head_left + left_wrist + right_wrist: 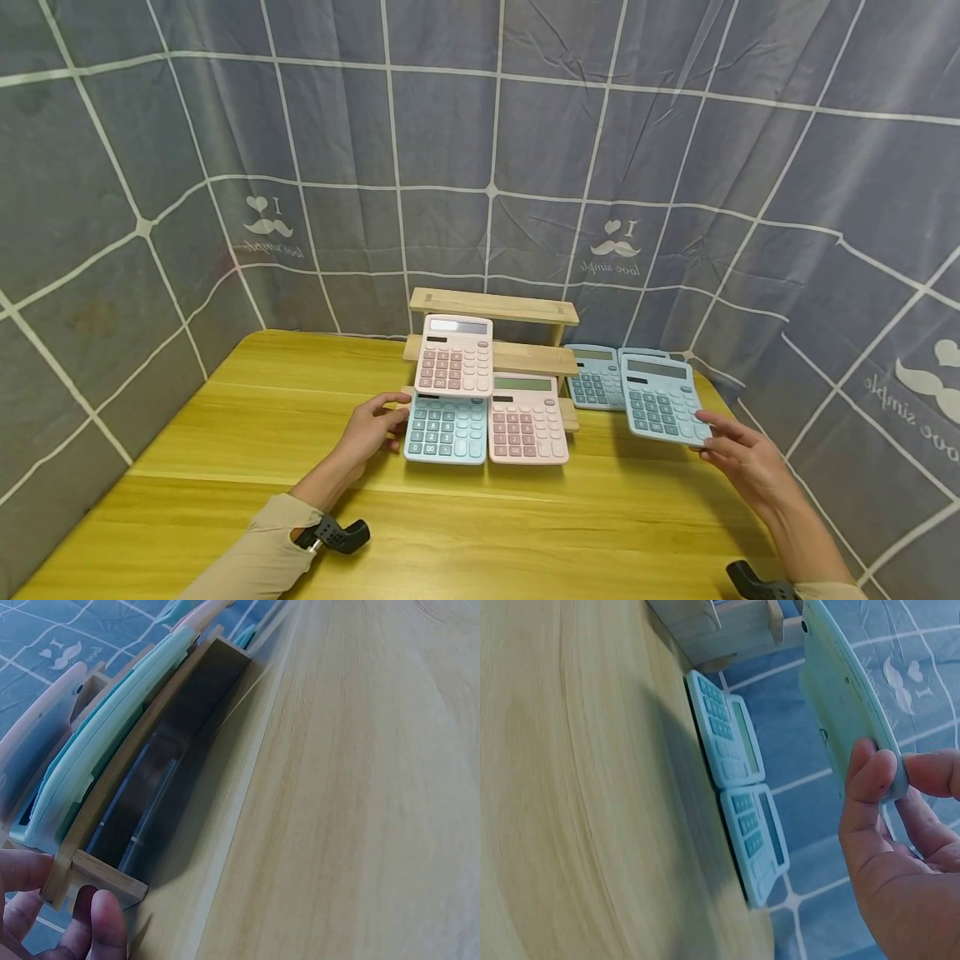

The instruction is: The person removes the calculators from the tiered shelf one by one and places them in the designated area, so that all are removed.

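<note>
My right hand pinches the lower right corner of a light blue calculator, which is raised above the table at the right. In the right wrist view, the back of this calculator shows. At the left end of a stepped wooden stand, my left hand grips the stand's lowest step, as the left wrist view shows. On that step lean a blue calculator and a pink calculator, side by side. Another pink calculator leans one step higher, at the left.
Two more blue calculators lie right of the stand on the yellow wood-grain table: one nearer the stand, the other beside it. A grey checked curtain hangs behind and along both sides.
</note>
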Available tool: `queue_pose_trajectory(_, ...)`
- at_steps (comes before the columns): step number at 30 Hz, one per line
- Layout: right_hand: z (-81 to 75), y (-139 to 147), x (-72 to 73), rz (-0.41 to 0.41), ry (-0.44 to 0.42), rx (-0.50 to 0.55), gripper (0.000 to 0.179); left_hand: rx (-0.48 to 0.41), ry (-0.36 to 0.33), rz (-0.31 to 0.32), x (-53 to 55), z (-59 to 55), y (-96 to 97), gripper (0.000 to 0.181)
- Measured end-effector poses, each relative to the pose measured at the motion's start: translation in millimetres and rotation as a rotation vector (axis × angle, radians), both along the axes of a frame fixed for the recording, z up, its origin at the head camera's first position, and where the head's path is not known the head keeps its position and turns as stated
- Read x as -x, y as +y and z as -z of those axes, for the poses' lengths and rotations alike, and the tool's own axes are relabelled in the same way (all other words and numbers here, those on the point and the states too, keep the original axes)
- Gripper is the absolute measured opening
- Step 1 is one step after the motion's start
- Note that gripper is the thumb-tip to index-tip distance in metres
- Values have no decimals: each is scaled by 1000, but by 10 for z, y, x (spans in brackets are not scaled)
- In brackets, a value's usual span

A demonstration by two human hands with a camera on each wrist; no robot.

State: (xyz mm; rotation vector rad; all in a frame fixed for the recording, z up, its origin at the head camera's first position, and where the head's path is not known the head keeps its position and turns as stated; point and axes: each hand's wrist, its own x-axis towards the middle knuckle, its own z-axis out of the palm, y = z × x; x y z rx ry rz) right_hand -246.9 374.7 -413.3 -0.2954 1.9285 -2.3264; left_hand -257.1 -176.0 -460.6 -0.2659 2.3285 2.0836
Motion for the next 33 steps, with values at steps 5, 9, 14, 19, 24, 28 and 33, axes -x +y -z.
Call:
queue_pose_trajectory(5, 30, 65, -10, -7, -14, 21, 43, -1, 1, -1, 4, 2, 0, 30)
queue_pose_trajectory(9, 61, 108, -5, 1, -26, 21, 43, 2, 2, 0, 5, 1, -1, 30)
queue_pose_trajectory(14, 122, 167, 6, -7, -34, 38, 44, 8, 2, 2, 1, -1, -2, 30)
queue_pose_trajectory(19, 200, 248, 29, -21, -24, 55, 48, 13, 1, 5, -3, -5, -3, 30)
queue_pose_trajectory(24, 279, 334, 41, -32, -25, 68, 51, 13, 2, 4, -4, -3, -1, 30)
queue_pose_trajectory(28, 331, 394, 51, -8, -45, 51, 51, 12, 5, -1, -2, -1, 1, 30)
queue_pose_trajectory(33, 390, 451, 53, 23, -55, 13, 50, 9, 5, -3, 0, 2, 1, 30)
